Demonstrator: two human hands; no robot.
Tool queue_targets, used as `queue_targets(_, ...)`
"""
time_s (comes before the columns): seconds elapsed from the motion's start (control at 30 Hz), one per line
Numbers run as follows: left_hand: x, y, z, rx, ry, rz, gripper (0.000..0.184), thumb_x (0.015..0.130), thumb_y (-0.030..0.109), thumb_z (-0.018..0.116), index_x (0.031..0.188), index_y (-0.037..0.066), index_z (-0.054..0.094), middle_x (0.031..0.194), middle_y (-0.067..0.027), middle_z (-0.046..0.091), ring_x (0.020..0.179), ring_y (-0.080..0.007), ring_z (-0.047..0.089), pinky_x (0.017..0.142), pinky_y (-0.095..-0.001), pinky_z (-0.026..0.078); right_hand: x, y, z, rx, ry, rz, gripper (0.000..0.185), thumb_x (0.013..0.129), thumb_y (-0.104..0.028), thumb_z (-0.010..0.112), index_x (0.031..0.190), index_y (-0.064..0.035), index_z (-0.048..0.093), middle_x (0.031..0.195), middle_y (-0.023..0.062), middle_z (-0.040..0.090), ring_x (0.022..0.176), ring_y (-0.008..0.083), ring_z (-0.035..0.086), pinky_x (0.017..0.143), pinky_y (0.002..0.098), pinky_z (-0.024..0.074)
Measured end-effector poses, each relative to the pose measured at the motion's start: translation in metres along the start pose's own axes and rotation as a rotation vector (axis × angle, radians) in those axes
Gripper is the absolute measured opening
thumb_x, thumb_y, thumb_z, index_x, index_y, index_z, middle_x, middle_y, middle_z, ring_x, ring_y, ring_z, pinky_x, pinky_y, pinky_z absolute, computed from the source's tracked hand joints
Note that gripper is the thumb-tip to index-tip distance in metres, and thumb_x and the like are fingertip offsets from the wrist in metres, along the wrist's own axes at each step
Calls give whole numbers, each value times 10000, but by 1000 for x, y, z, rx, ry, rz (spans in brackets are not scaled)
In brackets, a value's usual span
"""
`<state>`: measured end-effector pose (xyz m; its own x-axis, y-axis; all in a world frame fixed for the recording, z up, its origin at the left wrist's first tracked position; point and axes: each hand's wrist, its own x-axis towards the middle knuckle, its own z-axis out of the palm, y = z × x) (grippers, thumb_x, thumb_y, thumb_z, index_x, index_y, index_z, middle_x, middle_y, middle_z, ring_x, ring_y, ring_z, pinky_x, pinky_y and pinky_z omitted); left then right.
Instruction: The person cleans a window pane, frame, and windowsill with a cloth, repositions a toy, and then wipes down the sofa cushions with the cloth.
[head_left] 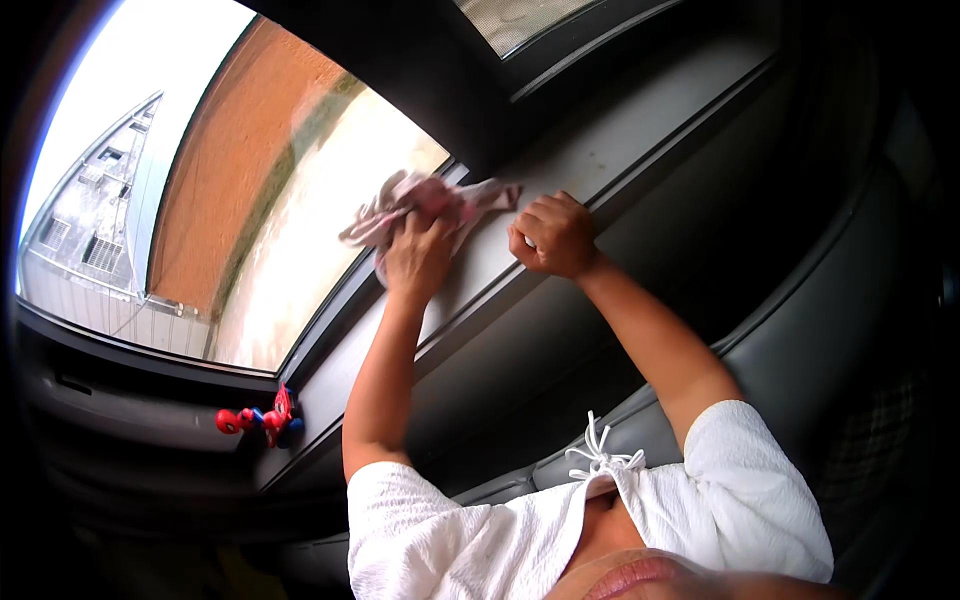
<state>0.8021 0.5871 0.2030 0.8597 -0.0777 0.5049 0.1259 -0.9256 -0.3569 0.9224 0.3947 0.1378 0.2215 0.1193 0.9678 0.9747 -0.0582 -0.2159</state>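
Note:
My left hand (418,258) presses a crumpled pink and white cloth (385,212) against the edge of the window frame and sill. The fingers are partly sunk in its folds, and one end of the cloth trails right along the sill. Beside it, my right hand (556,236) is closed in a fist at the sill's near edge, apart from the cloth. A small pale spot shows between its fingers; I cannot tell whether it is a nail or something held. Both hands are over the grey window sill (640,130).
Red and blue toy figures (265,417) stand at the sill's lower left end. A large glass pane (230,170) in a dark frame looks out on a building and an orange surface. A dark grey padded seat (800,310) curves along the right. Small dark specks mark the sill.

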Motion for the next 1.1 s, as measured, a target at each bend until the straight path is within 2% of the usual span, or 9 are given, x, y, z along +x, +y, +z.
queue_targets(0.1, -66, -19, -20, 38, -78, -190, 265, 851, 155, 657, 1112, 196, 678, 931, -144, 617, 798, -375, 637, 668, -466, 533, 0, -1, -1, -19, -6, 30, 161, 735, -138, 680, 635, -124, 554, 619, 31, 551, 587, 232, 571, 576, 362, 433)
queue_targets(0.23, -100, -28, -54, -154, -151, -231, 258, 866, 152, 674, 1121, 110, 675, 861, -153, 629, 795, -342, 641, 696, -438, 513, 1, -2, -3, 9, -9, 27, 163, 747, -139, 674, 641, -126, 551, 632, 39, 561, 593, 235, 574, 566, 374, 426)
queue_targets(0.33, -64, -22, -58, -535, -138, -163, 361, 845, 92, 681, 1204, 66, 657, 1035, -193, 687, 933, -357, 675, 816, -387, 527, 2, 3, -5, -14, -33, 5, 168, 755, -162, 673, 649, -130, 546, 637, 43, 564, 604, 237, 580, 564, 385, 425)
queue_targets(0.47, 42, 57, -51, -686, 43, 30, 387, 823, 74, 675, 1209, 75, 656, 1047, -175, 686, 935, -354, 676, 844, -396, 522, -8, 4, 2, -19, 18, 3, 137, 718, -247, 699, 698, -129, 633, 667, 53, 606, 660, 258, 630, 637, 399, 507)
queue_targets(0.53, 93, 87, -50, -600, -137, 176, 375, 833, 144, 692, 1206, 114, 663, 1102, -150, 679, 1023, -349, 652, 891, -402, 508, -19, 2, 9, -10, -37, 129, 166, 692, -270, 715, 730, -116, 666, 703, 70, 637, 688, 280, 650, 675, 417, 528)
queue_targets(0.63, 137, 77, 3, -928, -589, 135, 358, 843, 219, 702, 1191, 146, 670, 1166, -136, 661, 1109, -342, 610, 930, -414, 488, -18, 0, 3, 37, -60, 99, 201, 668, -281, 727, 746, -101, 686, 727, 93, 659, 712, 307, 664, 698, 435, 540)
queue_targets(0.73, 126, 65, 21, -706, -269, 280, 350, 848, 237, 701, 1185, 147, 673, 1212, -147, 641, 1148, -333, 587, 932, -422, 486, -2, -2, -7, 159, -16, 13, 183, 674, -262, 717, 734, -92, 684, 708, 101, 650, 715, 305, 664, 707, 415, 545)
queue_targets(0.9, 24, 14, -13, -439, -218, 24, 295, 819, 212, 680, 1110, 166, 664, 1016, -89, 636, 1019, -309, 627, 812, -424, 523, 0, -3, -5, 144, -24, 3, 184, 694, -179, 685, 614, -144, 523, 610, 27, 555, 562, 235, 562, 531, 372, 408)
queue_targets(1.1, -80, -30, -26, -159, -36, -320, 281, 785, 229, 687, 1061, 180, 673, 866, -69, 621, 794, -298, 650, 663, -436, 530, 2, -4, -5, 51, -52, 1, 217, 771, -162, 658, 608, -118, 523, 590, 44, 535, 552, 241, 547, 554, 383, 405)
